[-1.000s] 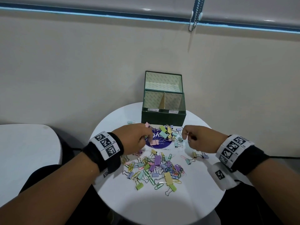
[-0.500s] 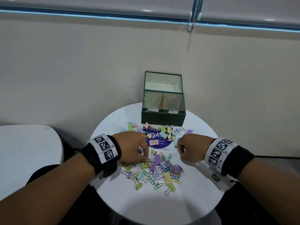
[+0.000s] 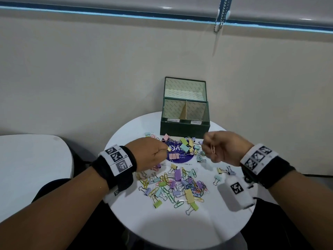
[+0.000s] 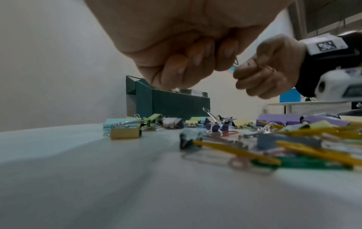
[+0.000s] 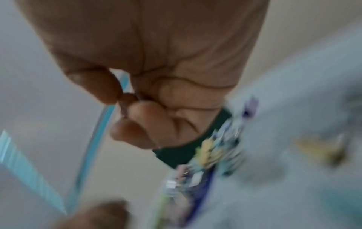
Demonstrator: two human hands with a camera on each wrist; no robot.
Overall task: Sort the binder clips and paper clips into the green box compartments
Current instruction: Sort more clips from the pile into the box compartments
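Note:
The green box (image 3: pixel 185 129) stands open at the table's far edge, lid up, with a divider between two labelled compartments. Mixed pastel binder clips and paper clips (image 3: pixel 177 181) lie scattered on the round white table (image 3: pixel 162 226) in front of it. My left hand (image 3: pixel 166 149) hovers over the pile's left side and pinches a small binder clip (image 3: pixel 169 149); its fingers (image 4: pixel 188 65) are curled. My right hand (image 3: pixel 210 150) is raised near the box's front right and pinches a pink paper clip (image 3: pixel 213 150). The right wrist view is blurred; its fingertips (image 5: pixel 109 86) pinch something thin.
A purple round sticker (image 3: pixel 180 157) lies under the clips close to the box. A second white table (image 3: pixel 32 159) stands to the left. The wall rises right behind the box, and a blind chain (image 3: pixel 219 20) hangs above it.
Half a second ago both hands were down on the pile. They have since lifted and moved toward the box, each with a clip pinched in its fingers.

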